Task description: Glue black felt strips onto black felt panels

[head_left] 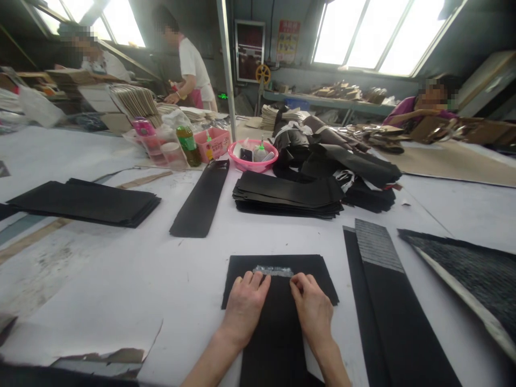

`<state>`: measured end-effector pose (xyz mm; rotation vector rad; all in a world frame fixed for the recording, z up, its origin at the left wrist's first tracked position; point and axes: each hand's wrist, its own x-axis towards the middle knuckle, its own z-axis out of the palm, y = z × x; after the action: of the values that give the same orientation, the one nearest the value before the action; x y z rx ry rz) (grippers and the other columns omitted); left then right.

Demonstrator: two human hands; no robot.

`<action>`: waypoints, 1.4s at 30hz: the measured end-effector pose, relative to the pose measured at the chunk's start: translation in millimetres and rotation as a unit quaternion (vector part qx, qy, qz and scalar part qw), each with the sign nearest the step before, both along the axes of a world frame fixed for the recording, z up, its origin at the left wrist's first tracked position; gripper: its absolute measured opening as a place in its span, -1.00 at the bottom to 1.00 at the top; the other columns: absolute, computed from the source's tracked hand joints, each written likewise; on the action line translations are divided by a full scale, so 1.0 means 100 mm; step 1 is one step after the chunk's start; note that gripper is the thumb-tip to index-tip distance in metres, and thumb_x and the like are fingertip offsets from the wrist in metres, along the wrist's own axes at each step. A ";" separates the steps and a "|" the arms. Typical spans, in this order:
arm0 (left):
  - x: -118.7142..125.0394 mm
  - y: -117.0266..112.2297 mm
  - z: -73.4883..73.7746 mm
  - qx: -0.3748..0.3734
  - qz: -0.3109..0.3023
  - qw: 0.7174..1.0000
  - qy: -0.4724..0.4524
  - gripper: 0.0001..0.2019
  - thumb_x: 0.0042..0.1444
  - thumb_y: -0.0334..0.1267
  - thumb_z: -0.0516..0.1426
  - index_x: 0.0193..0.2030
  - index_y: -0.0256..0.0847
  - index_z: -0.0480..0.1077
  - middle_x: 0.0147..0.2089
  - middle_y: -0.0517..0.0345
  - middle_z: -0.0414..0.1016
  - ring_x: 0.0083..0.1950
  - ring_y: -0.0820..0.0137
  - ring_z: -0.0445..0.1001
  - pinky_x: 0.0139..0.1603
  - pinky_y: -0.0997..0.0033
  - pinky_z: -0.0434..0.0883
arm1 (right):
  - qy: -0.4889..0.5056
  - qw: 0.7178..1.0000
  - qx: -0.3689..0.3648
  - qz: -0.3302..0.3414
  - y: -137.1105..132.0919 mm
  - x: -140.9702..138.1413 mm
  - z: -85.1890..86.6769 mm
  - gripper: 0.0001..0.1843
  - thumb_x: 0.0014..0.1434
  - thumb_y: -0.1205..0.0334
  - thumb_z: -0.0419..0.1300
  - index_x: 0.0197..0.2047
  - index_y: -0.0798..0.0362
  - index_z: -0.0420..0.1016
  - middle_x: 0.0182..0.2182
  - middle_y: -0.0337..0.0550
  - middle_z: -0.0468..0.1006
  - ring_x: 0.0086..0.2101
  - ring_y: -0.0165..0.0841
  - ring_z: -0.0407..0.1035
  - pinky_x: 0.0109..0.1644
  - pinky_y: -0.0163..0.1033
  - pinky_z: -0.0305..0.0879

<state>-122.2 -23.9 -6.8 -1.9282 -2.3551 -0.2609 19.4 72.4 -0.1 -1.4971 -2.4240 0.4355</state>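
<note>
A long black strip [274, 333] of sheet material, perhaps leather or card, runs from the front edge of view up onto a wider black piece [318, 277] lying crosswise. A whitish, shiny band [274, 270], which looks like glue or tape, shows along the strip's far end. My left hand [246, 303] grips the strip's far left corner, fingers bent together over its edge. Opposite it, my right hand [314, 306] pinches the far right corner between thumb and fingers. The undersides of both corners are hidden.
Black strips [387, 290] lie to the right, one with a grey striped end. Stacked black pieces [286, 193] sit ahead, another stack [84, 201] at left. Beyond are a pink basin [252, 165], a green-labelled bottle [188, 145] and piled material [342, 156]. Several people work farther back.
</note>
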 end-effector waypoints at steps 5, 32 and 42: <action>-0.07 0.00 0.03 -0.017 -0.010 1.000 -0.018 -0.60 0.22 -0.47 0.01 0.16 -0.06 0.26 -0.01 0.07 0.36 -0.10 0.27 0.32 -0.16 0.26 0.31 | 0.040 0.996 -0.079 -0.009 0.13 0.08 0.01 -0.75 0.24 0.04 0.04 -0.33 -0.09 0.48 -0.41 -0.33 0.49 -0.45 -0.42 0.38 -0.44 -0.35 0.09; -0.38 0.26 0.01 0.040 -0.040 0.994 -0.094 -0.57 0.05 -0.38 0.24 0.07 -0.13 0.28 0.05 0.08 0.31 0.07 0.24 0.29 0.08 0.21 0.28 | -0.042 0.959 0.034 0.279 0.53 -0.39 0.14 -0.91 0.12 0.32 0.28 -0.30 -0.04 0.46 -0.32 -0.23 0.46 -0.24 -0.31 0.32 -0.20 -0.27 0.18; -0.33 0.27 -0.07 0.080 -0.100 0.990 -0.052 -0.88 0.23 -0.39 0.06 -0.13 -0.22 0.40 -0.13 0.08 0.38 0.03 0.28 0.31 0.11 0.20 0.30 | 0.016 0.953 0.060 0.297 0.47 -0.29 0.03 -0.92 0.19 0.34 0.21 -0.33 -0.02 0.44 -0.31 -0.23 0.44 -0.24 -0.32 0.29 -0.18 -0.26 0.20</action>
<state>-155.1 2.8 -13.5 -2.1180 -2.1245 -0.5617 -9.4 119.5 2.4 -0.6788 -2.7838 0.4067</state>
